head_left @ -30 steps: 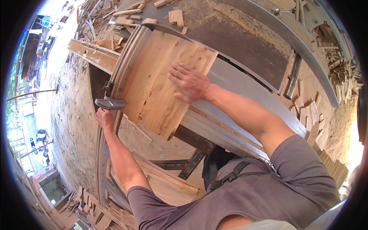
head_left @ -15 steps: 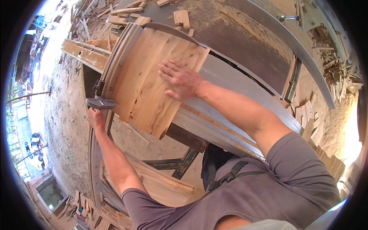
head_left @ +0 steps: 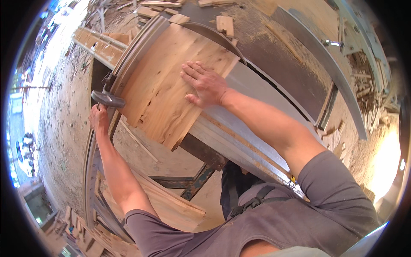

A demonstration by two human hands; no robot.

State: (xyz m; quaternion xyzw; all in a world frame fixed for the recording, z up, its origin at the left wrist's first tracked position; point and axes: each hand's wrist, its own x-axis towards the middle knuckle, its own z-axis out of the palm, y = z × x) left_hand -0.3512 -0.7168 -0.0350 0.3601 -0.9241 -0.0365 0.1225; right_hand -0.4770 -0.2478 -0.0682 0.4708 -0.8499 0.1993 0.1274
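A pale wooden panel (head_left: pixel 158 90) with knots and a rough near edge lies on the sliding table of a saw. My right hand (head_left: pixel 204 83) rests flat on it, fingers stretched out toward the far left. At the panel's left corner a grey metal clamp handle (head_left: pixel 108 99) sits on the long curved-looking fence rail (head_left: pixel 139 51). My left hand (head_left: pixel 99 118) has its fingers closed round the lower end of that handle; the exact grip is partly hidden. Past the panel's far right edge rises the thin arc of a round saw blade (head_left: pixel 214 36).
A bare metal table strip (head_left: pixel 261 92) and a dark, sawdust-strewn tabletop (head_left: pixel 282 64) lie right of the blade. Offcuts (head_left: pixel 224 25) are scattered beyond. A long metal bar (head_left: pixel 329 64) crosses the far right. Below the panel are a steel frame (head_left: pixel 197 180) and stacked boards (head_left: pixel 171 197).
The view has turned slightly. The panel's far edge stands a little farther left of the blade, whose arc shows more. Both hands keep their places on the handle and panel.
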